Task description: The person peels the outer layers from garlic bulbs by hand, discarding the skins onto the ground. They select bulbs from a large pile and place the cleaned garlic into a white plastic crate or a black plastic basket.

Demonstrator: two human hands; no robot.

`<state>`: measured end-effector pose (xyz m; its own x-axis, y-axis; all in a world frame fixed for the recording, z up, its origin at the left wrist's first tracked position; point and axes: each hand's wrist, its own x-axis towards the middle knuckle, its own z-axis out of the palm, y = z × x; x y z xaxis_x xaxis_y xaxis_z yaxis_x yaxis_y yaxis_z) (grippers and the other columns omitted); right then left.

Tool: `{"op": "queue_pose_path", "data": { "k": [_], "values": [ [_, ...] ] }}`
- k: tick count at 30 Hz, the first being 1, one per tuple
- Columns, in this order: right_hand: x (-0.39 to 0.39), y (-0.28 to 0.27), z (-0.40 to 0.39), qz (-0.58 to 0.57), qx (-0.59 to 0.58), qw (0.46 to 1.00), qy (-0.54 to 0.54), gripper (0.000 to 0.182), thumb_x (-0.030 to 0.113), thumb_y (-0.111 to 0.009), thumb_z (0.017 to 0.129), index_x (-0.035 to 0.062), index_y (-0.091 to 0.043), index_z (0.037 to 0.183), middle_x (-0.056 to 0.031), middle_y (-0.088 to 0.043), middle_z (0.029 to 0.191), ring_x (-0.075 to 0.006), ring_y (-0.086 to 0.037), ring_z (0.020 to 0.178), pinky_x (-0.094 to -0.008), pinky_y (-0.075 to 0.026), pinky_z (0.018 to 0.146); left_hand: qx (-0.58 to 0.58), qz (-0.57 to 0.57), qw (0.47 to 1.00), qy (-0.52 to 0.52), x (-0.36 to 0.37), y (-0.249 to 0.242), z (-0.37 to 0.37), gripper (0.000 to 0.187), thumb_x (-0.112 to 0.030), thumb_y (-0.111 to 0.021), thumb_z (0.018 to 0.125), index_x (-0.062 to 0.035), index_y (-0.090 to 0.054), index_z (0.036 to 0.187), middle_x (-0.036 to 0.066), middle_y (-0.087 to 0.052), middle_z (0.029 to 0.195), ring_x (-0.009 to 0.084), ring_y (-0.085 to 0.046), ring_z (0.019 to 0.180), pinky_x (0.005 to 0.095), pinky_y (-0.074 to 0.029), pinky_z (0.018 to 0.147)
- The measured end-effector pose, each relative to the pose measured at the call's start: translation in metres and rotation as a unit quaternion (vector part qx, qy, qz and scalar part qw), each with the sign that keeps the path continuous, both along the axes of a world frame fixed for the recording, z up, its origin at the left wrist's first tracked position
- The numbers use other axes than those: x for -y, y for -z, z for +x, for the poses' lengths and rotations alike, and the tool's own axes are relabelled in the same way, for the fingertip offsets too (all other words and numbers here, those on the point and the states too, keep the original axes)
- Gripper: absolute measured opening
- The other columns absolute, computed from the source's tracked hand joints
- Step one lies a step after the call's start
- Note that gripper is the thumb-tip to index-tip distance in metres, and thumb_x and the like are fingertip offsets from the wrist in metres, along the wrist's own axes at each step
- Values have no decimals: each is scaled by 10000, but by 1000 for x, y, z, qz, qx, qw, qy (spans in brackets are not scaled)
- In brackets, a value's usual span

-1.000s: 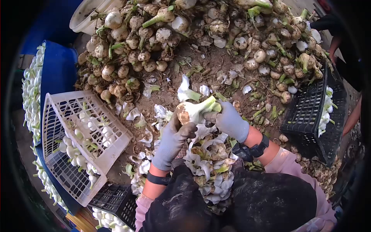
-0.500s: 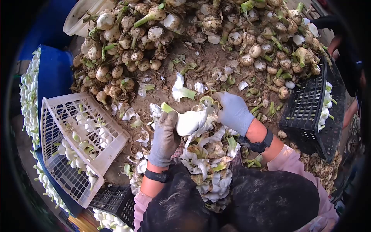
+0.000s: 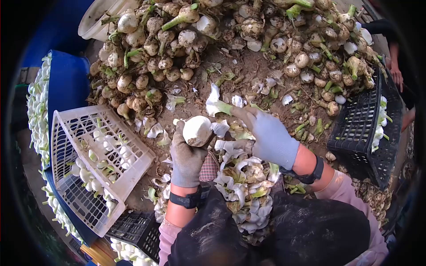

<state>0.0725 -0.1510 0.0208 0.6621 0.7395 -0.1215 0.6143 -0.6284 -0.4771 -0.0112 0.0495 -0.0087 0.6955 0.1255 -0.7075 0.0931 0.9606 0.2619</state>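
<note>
A white, mostly peeled garlic bulb [image 3: 197, 131] is gripped in my left hand [image 3: 186, 162], its short stem pointing left. A loose flap of skin [image 3: 220, 128] sticks out on the bulb's right side. My right hand [image 3: 273, 135], in a pale grey glove, hovers just right of the bulb with index finger and thumb spread apart. Beneath it, peeled skins [image 3: 243, 170] lie heaped in my lap. A piece of white skin with a green stem [image 3: 215, 103] rests on the soil, close to my right fingertips.
Unpeeled, soil-covered garlic [image 3: 155, 40] is piled ahead, with more at the right. A tilted white crate [image 3: 131, 177] of peeled bulbs stands left, beside a blue tub [image 3: 66, 84]. At right is a black crate [image 3: 355, 133]; another person's hand [image 3: 396, 76] shows beyond it.
The bulb has been turned in my left hand, its stem now short and leftward. My right hand has spread its fingers and moved slightly down and right. The view has shifted slightly.
</note>
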Motion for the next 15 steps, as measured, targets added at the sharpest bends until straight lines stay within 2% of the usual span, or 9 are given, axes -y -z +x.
{"op": "queue_pose_path", "data": {
  "k": [2,4,7,8,9,11,12,13,15],
  "values": [
    [-20,11,4,137,-22,989,47,436,311,-629,852,123,-543,1236,-165,-636,934,-346,-627,877,-431,-507,712,38,13,998,42,10,-4,2,455,-393,-457,992,3,-525,1206,161,-602,1169,301,-592,1093,462,-488,960],
    [-20,14,4,76,-90,993,12,379,293,-631,859,100,-575,1181,-156,-639,902,-349,-629,838,-427,-508,706,84,35,993,77,12,-2,6,465,-399,-451,993,9,-525,1203,163,-601,1168,298,-598,1080,448,-492,955],
    [-14,-13,-1,112,-274,955,-25,225,282,-565,912,67,-632,917,-173,-622,794,-354,-622,806,-454,-486,706,65,426,874,226,7,14,-7,488,-359,-391,1016,55,-450,1267,249,-550,1246,370,-552,1151,494,-445,1021],
    [-9,-28,-5,157,-381,906,-94,216,266,-560,912,64,-637,900,-168,-630,808,-361,-624,761,-461,-483,680,92,79,992,38,4,9,-7,476,-347,-382,1021,58,-451,1261,235,-559,1233,360,-563,1144,486,-461,1007],
    [-6,-36,-10,199,-478,840,-161,210,249,-555,912,60,-641,883,-162,-638,822,-367,-627,716,-468,-480,653,91,80,992,35,1,10,-12,476,-347,-382,1021,58,-451,1261,235,-559,1233,360,-563,1144,486,-461,1007],
    [0,-11,-22,147,-426,871,-196,218,270,-560,908,73,-648,944,-157,-647,836,-363,-638,740,-464,-486,651,53,520,833,183,-3,15,-21,430,-307,-430,1011,51,-461,1248,213,-572,1217,334,-590,1106,470,-496,969],
    [4,-4,-24,94,-372,897,-221,244,290,-566,904,87,-655,1004,-152,-657,850,-359,-648,763,-460,-493,649,73,524,830,177,-3,11,-21,363,-225,-491,995,44,-470,1238,184,-585,1199,282,-614,1065,431,-528,928],
    [0,-10,-18,-98,-329,924,-169,354,354,-584,892,94,-619,1130,-177,-664,874,-349,-660,822,-453,-508,688,-2,123,992,-38,-10,3,-10,309,-130,-512,982,38,-472,1238,158,-599,1175,231,-616,1050,376,-539,899],
    [-3,-13,-14,-97,-288,951,-61,457,395,-584,883,63,-569,1197,-209,-662,883,-348,-666,836,-447,-519,693,23,347,937,-25,4,-28,-3,255,-108,-524,974,19,-501,1194,135,-612,1135,200,-612,1042,355,-535,889]
  ]
}}
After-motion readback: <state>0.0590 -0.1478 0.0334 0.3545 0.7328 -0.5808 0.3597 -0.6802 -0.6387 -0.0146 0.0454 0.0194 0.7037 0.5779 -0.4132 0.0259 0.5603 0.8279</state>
